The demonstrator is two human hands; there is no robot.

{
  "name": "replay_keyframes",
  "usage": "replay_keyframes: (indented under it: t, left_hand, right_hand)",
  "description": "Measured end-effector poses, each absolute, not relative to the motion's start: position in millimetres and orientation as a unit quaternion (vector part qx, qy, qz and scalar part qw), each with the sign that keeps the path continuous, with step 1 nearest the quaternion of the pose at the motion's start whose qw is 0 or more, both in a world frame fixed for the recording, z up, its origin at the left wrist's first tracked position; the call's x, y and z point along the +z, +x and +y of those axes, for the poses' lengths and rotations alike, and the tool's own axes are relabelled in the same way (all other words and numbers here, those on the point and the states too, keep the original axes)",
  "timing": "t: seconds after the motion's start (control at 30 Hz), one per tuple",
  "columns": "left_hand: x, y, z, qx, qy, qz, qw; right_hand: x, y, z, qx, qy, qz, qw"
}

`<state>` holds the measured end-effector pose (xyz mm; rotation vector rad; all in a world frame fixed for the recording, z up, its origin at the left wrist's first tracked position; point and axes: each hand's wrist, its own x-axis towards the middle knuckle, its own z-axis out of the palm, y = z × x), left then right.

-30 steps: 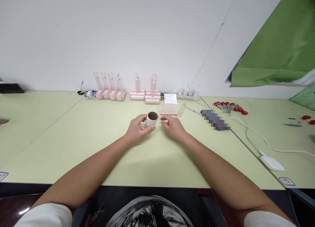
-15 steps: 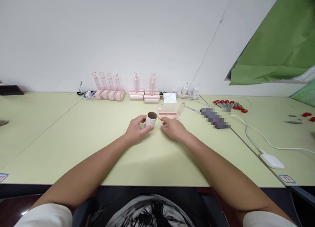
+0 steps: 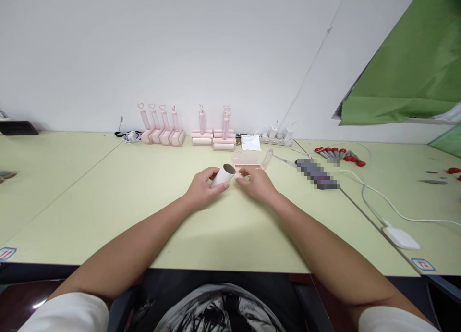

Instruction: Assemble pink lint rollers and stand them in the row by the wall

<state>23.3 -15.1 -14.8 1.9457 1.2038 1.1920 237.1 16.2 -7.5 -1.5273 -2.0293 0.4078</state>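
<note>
My left hand point(image 3: 201, 190) is closed around a white lint roller refill point(image 3: 221, 176), with the dark open end of its cardboard core tilted up and to the right. Beside that end, my right hand point(image 3: 258, 183) pinches a small pale pink piece point(image 3: 238, 176), mostly covered by the fingers. Just behind the right hand lies an open pink lint roller case point(image 3: 246, 158) with a clear lid, partly hidden by the hand. A clear handle point(image 3: 268, 158) leans at the case's right side.
Several pink lint rollers point(image 3: 166, 136) stand along the wall, with more point(image 3: 224, 143) nearer the middle. A blurred dark device point(image 3: 317, 173), red-handled tools point(image 3: 334, 153) and a white charger point(image 3: 401, 237) with its cable lie to the right. A power strip point(image 3: 275, 141) runs along the wall.
The refill has tipped to the right, its open end now close to my right fingers. My right hand has lifted the small pink piece up toward that end.
</note>
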Motion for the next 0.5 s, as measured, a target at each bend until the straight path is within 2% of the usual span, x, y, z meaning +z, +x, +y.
replay_keyframes:
  t: [0.1,0.17,0.5]
  left_hand:
    - [-16.1,23.3,-13.2,0.43,0.724,0.469,0.266]
    - [-17.0,23.2,-11.7,0.421,0.73,0.473,0.256]
    - [-20.8,21.8,-8.7,0.4,0.765,0.447,0.234]
  right_hand:
    - [-5.4,237.1,12.6,0.255,-0.514,-0.698,0.43]
    - [-3.8,234.5,7.0,0.299,-0.466,-0.682,0.477]
    - [-1.1,225.5,-7.8,0.234,-0.403,-0.728,0.503]
